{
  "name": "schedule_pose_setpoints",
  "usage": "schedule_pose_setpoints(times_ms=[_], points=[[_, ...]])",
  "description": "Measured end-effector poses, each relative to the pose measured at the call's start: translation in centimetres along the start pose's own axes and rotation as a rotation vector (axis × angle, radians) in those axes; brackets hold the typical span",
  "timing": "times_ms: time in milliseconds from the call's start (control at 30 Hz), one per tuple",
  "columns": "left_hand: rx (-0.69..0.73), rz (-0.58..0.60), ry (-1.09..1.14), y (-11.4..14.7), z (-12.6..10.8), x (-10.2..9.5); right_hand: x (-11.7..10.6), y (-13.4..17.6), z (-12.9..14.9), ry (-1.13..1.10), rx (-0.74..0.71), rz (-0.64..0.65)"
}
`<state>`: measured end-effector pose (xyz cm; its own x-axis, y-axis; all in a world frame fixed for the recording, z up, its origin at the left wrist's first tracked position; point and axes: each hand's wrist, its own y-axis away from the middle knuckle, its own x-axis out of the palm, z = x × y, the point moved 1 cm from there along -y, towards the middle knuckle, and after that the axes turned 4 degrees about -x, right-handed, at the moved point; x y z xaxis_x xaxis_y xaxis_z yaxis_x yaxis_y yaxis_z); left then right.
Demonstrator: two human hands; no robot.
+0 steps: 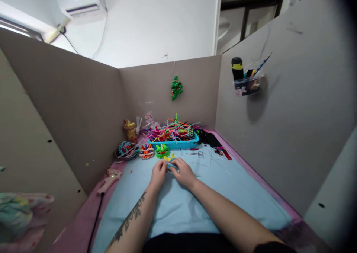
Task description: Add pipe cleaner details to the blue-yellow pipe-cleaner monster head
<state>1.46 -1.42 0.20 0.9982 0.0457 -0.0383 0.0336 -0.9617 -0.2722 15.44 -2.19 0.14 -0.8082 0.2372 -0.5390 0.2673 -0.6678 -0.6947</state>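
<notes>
Between my two hands, just above the blue cloth [173, 215], is a small blue pipe-cleaner figure [172, 165] with yellow horn-like tips on top. My left hand [158, 172] pinches its left side with closed fingers. Curled over its right side, my right hand [183, 171] grips it too. Much of the figure is hidden by the fingers. Just beyond it sit a green pipe-cleaner animal head [162, 151] and an orange one [146, 151], side by side.
A blue tray [174, 145] heaped with colourful pipe cleaners stands at the back. Scissors [199, 154] lie to the right. On the left are a dark bowl [125, 157] and a glue gun [109, 181] with a cord. Grey partitions enclose the table.
</notes>
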Motion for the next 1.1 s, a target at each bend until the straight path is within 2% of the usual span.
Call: schedule_pose_setpoints(times_ms=[133, 300, 467, 633, 867, 1100], points=[[0.021, -0.003, -0.019, 0.0, -0.4, 0.0, 0.0, -0.1, -0.1, -0.019, 0.018, 0.026], [-0.058, -0.003, 0.013, -0.2, 0.1, -0.1, -0.5, -0.3, -0.3, 0.024, 0.067, -0.042], [-0.064, -0.050, -0.015, -0.4, 0.5, -0.1, -0.9, -0.5, -0.4, 0.079, 0.078, -0.092], [-0.090, -0.042, 0.044, -0.1, 0.1, 0.1, -1.0, -0.4, -0.7, 0.100, 0.104, -0.108], [-0.067, -0.048, 0.013, 0.2, -0.7, 0.2, -0.9, -0.4, -0.6, 0.086, 0.071, -0.118], [-0.046, -0.030, -0.002, 0.3, -0.9, 0.2, -0.9, -0.4, -0.5, 0.162, 0.105, -0.157]])
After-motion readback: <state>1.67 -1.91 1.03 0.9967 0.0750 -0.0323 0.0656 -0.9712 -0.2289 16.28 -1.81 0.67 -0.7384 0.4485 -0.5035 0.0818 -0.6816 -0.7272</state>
